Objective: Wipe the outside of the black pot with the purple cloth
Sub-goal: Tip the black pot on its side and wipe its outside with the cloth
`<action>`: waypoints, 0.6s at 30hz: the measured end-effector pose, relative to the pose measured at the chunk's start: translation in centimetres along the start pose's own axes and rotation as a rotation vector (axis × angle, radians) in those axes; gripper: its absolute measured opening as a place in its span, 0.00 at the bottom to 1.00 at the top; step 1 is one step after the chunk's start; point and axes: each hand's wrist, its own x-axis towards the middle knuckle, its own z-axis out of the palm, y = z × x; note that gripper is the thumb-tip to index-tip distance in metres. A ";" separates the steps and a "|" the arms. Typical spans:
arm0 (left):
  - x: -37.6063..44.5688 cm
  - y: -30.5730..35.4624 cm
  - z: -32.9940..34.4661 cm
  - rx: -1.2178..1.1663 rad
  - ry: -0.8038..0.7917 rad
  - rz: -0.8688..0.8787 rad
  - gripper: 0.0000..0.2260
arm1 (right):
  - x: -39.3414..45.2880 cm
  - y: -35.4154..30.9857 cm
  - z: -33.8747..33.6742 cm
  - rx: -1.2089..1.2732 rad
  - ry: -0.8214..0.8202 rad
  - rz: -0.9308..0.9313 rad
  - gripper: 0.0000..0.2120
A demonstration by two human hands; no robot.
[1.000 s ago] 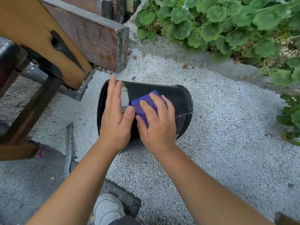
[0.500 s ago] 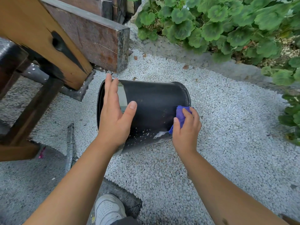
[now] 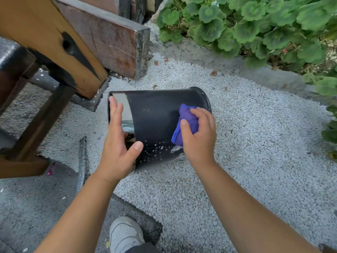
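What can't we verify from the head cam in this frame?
- Black pot: its underside lies on the gravel, and the far side faces away; whether either is clean is unknown.
- Pot interior: not visible from this angle.
- Purple cloth: partly covered by the right hand; full size and the wall beneath it are hidden.
- Left hand: palm contact with the pot is hidden behind the hand.
- Shoe: cut off by the bottom edge.

Black pot (image 3: 155, 114) glossy, smooth, mirror-like; purple cloth (image 3: 187, 123) soft, crumpled; gravel (image 3: 255, 143) rough; beam (image 3: 54, 37) wood.
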 end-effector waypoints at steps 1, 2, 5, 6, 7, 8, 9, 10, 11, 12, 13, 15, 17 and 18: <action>0.3 0.2 0.6 0.007 -0.004 0.030 0.44 | -0.2 -1.1 0.4 -0.003 -0.027 -0.071 0.17; 0.6 0.5 1.3 0.005 -0.005 0.060 0.44 | -0.6 -2.2 0.9 -0.012 -0.061 -0.162 0.18; 1.6 1.5 2.7 -0.072 -0.011 0.100 0.43 | -2.3 -4.3 2.6 -0.108 -0.126 -0.445 0.18; 1.8 1.7 3.0 -0.105 -0.018 0.100 0.43 | -2.7 -4.4 3.0 -0.150 -0.116 -0.488 0.18; 2.0 1.9 3.2 -0.127 -0.025 0.101 0.43 | -2.9 -4.2 3.2 -0.181 -0.096 -0.500 0.18; 2.1 2.2 3.3 -0.135 -0.031 0.107 0.43 | -2.9 -3.7 3.1 -0.206 -0.069 -0.499 0.17; 2.2 2.4 3.4 -0.140 -0.041 0.119 0.44 | -2.7 -3.0 2.9 -0.233 -0.038 -0.498 0.17; 2.4 2.6 3.4 -0.140 -0.049 0.130 0.44 | -2.3 -2.2 2.7 -0.267 -0.008 -0.489 0.17; 2.5 2.8 3.4 -0.123 -0.052 0.135 0.44 | -1.9 -1.3 2.3 -0.296 0.011 -0.452 0.17; 2.6 2.9 3.3 -0.092 -0.051 0.133 0.44 | -1.3 -0.3 1.9 -0.309 0.019 -0.374 0.18; 2.6 2.9 3.3 -0.059 -0.049 0.128 0.44 | -0.7 0.7 1.3 -0.303 0.013 -0.269 0.19; 2.6 2.8 3.2 -0.012 -0.046 0.105 0.43 | 0.5 3.0 0.1 -0.263 -0.028 -0.080 0.20; 2.2 3.0 3.4 0.027 -0.047 0.073 0.42 | 1.4 5.3 -1.0 -0.232 -0.046 0.021 0.20; 2.1 3.2 3.5 0.047 -0.046 0.063 0.42 | 1.8 6.2 -1.4 -0.217 -0.038 0.062 0.20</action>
